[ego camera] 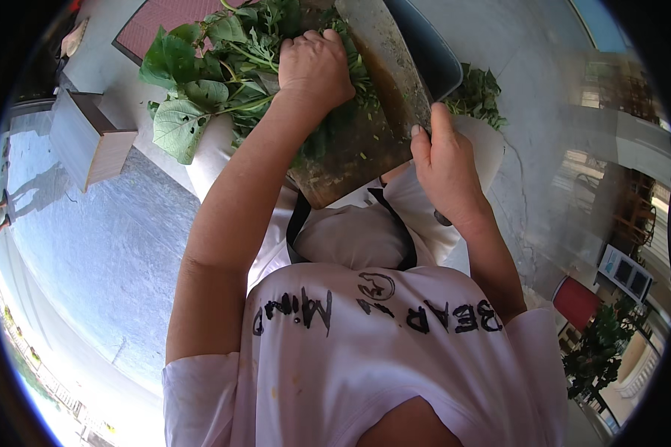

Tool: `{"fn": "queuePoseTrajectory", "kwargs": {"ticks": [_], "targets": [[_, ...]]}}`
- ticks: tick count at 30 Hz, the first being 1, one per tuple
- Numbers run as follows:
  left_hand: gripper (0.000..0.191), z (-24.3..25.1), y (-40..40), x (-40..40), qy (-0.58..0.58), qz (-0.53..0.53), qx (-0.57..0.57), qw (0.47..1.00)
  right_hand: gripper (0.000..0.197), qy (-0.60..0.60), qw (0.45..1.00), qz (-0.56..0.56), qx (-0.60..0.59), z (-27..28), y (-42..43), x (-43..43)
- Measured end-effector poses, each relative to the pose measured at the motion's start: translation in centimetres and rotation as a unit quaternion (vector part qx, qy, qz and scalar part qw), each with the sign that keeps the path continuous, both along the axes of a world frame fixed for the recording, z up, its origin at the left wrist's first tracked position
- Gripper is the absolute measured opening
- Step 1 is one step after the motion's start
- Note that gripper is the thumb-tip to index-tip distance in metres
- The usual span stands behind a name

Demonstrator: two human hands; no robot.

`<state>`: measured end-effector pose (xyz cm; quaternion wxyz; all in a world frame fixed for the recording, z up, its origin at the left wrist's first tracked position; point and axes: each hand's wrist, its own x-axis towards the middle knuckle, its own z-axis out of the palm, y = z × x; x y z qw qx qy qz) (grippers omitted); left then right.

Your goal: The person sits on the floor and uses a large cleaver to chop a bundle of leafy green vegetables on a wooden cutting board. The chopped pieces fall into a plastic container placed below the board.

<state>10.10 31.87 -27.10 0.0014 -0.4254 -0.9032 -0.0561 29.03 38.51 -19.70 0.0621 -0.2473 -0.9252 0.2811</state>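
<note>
My left hand (pixel 316 67) presses down on a bunch of leafy green stems (pixel 246 61), its fingers curled over them. The broad leaves spill out to the left, some with small holes. Beneath lies a worn wooden cutting board (pixel 341 173), with a few green scraps on it. My right hand (pixel 447 167) grips the near end of a large, wide knife (pixel 394 61), thumb on top; the handle is mostly hidden in the fist. The stained blade slants up and away, just right of the cut stems (pixel 363 84) and of my left hand.
A dark grey plastic tub (pixel 436 50) stands beyond the blade. More greens (pixel 475 95) lie on the concrete floor to its right. At left are a reddish mat (pixel 162 25) and an open-sided box (pixel 92 139). A red stool-like object (pixel 576 302) and a potted plant (pixel 595 352) show at far right.
</note>
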Motion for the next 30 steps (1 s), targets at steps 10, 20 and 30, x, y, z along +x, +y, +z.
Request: {"fn": "queuePoseTrajectory", "kwargs": {"ticks": [10,20,30], "targets": [[0.052,-0.3,-0.2,0.3,0.014,-0.009,0.006,1.000,0.020,-0.032,0.999,0.002,-0.021,-3.5,0.0,-2.0],[0.063,0.8,-0.2,0.2,-0.017,-0.014,0.006,1.000,0.020,-0.021,1.000,0.009,-0.017,-5.5,4.6,-12.4],[0.065,0.3,-0.3,0.1,-0.040,0.026,-0.012,0.999,0.015,0.034,0.999,0.015,0.020,0.2,0.5,-1.8]]}}
